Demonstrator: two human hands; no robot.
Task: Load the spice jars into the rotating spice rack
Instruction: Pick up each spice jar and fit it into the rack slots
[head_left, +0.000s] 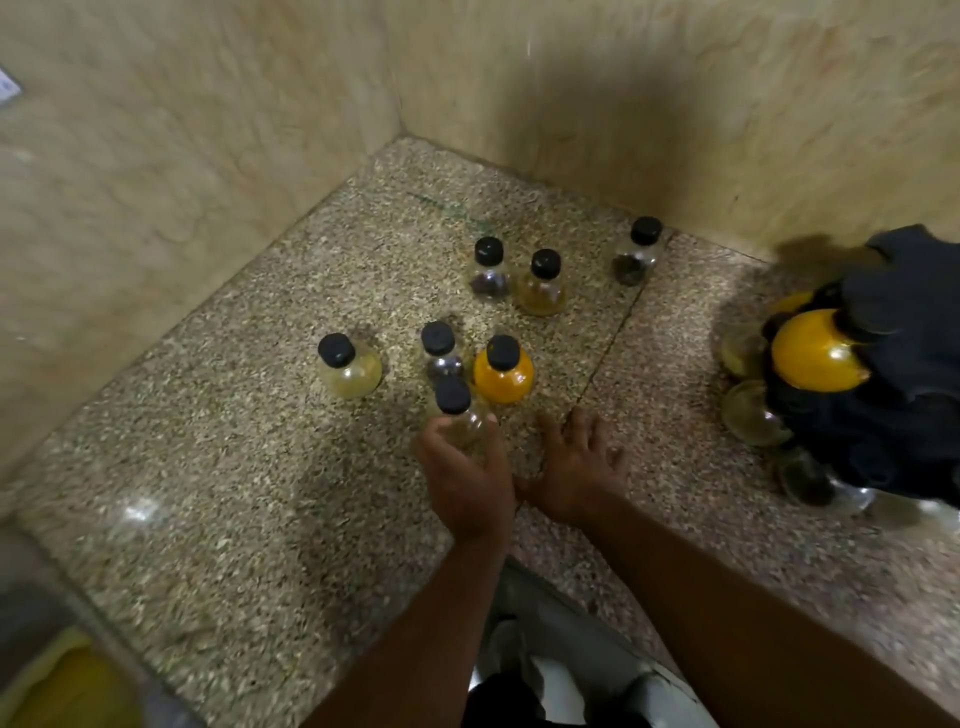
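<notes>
Left hand (465, 480) gripping a black-capped jar (460, 415) mid-counter (249, 467); right hand (576, 467) splayed flat beside it; rack (883, 395) at counter's right edge.

left hand (464, 480) fingers curled in grip, right hand (576, 467) splayed flat

A speckled stone counter (260, 493) meets beige marbled walls (156, 156) in a corner — yellow blurred object (72, 686) bottom-left.

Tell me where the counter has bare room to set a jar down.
The speckled stone counter is bare in front of the pale yellow jar, left of the left hand, which grips a black-capped glass jar. It is crowded around the bright orange jar and beside the black rotating rack.
</notes>
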